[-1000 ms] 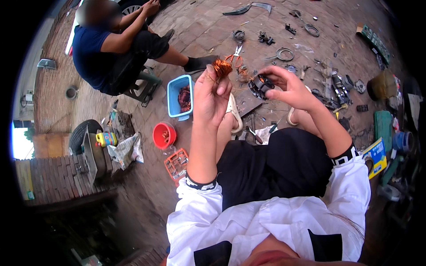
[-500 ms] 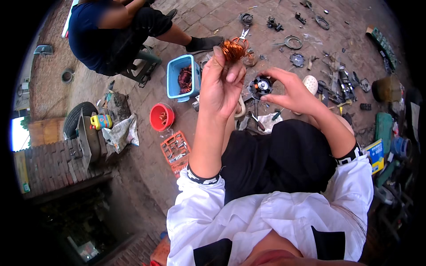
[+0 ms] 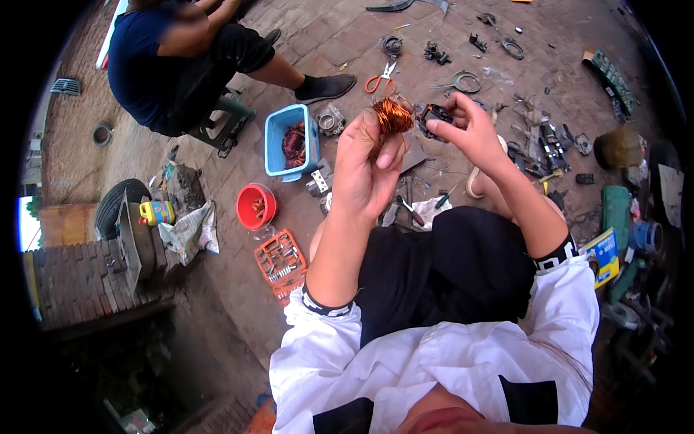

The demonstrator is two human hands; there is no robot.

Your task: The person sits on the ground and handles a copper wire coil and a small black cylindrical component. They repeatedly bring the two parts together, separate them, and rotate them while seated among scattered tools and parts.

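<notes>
A copper wire coil (image 3: 393, 116) is pinched in the fingers of my left hand (image 3: 369, 163), held up in front of my knees. Close to its right, my right hand (image 3: 466, 130) grips a small black round part (image 3: 434, 119) between thumb and fingers. The part is tilted toward the coil; a narrow gap seems to lie between them, though I cannot tell whether they touch. Behind the coil on the ground lie orange-handled scissors (image 3: 381, 78). Below my hands, pliers (image 3: 413, 210) and a screwdriver (image 3: 446, 195) lie by a white cloth.
A blue bin (image 3: 270, 145) of copper windings, a red bucket (image 3: 241, 206) and an orange socket set (image 3: 280, 262) stand on my left. Another person (image 3: 195, 65) sits on a stool at the far left. Metal parts (image 3: 549, 145) litter the ground on the right.
My right hand has lifted the black part up beside the coil and turned it on edge. My left hand has moved slightly lower with the coil.
</notes>
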